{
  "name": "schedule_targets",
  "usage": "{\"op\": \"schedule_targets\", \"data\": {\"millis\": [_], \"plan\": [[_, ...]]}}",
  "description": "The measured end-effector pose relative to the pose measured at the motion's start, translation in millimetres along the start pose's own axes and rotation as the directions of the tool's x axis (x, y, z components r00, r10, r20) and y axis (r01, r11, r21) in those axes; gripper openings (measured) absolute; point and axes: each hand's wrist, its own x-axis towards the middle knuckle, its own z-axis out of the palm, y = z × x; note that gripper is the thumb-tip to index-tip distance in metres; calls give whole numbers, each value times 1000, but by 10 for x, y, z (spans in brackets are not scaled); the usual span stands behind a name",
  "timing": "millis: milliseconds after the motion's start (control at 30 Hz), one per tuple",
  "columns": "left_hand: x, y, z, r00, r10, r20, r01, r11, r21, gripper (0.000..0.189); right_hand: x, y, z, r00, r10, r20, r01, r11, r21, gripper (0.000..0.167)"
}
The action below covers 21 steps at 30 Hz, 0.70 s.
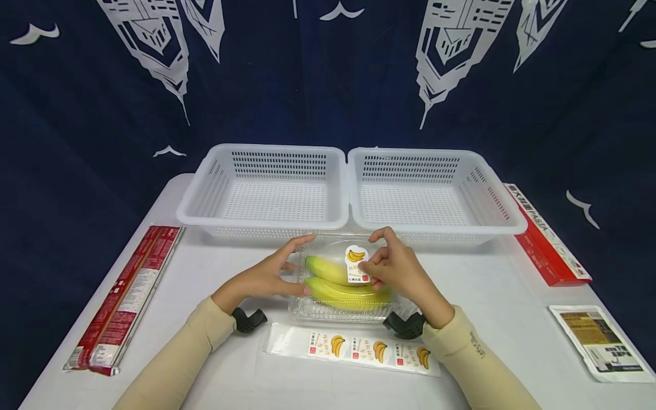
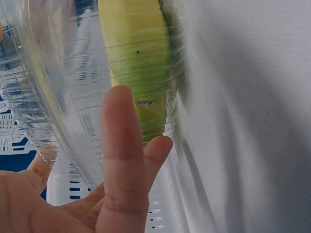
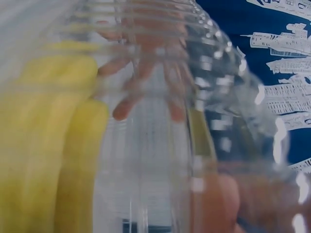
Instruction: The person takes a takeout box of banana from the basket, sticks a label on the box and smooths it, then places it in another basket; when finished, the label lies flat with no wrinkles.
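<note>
A clear plastic clamshell box (image 1: 328, 310) with yellow-green bananas (image 1: 348, 293) inside sits in front of the baskets. My left hand (image 1: 266, 276) spans its left end, thumb at the front side and forefinger at the back corner. In the left wrist view, the fingers (image 2: 124, 160) are stretched out beside the ribbed wall. Over the lid, my right hand (image 1: 402, 270) pinches a white banana sticker (image 1: 357, 265) by its right edge with curled fingers. Whether the sticker touches the lid, I cannot tell. The right wrist view shows bananas (image 3: 43, 126) blurred through the plastic.
A strip of banana stickers (image 1: 353, 347) lies in front of the box. Two white baskets (image 1: 266, 223) (image 1: 435, 229) stand behind. Red packets (image 1: 125, 296) are at the left; a red pasta box (image 1: 550, 245) and a flat pouch (image 1: 602, 341) lie at the right.
</note>
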Motion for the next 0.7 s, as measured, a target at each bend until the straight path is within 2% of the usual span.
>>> {"op": "schedule_targets", "data": {"millis": [333,700], "plan": [[-10,5,-1,1000,-18,-1,18,1000,0,104,-10,5,47,999,-38,-36,35,995,-94,44],[-5,-2,1,1000,-15,2,15,1000,0,104,-5,18,60,997,-54,-55,45,988,-146,40]]}}
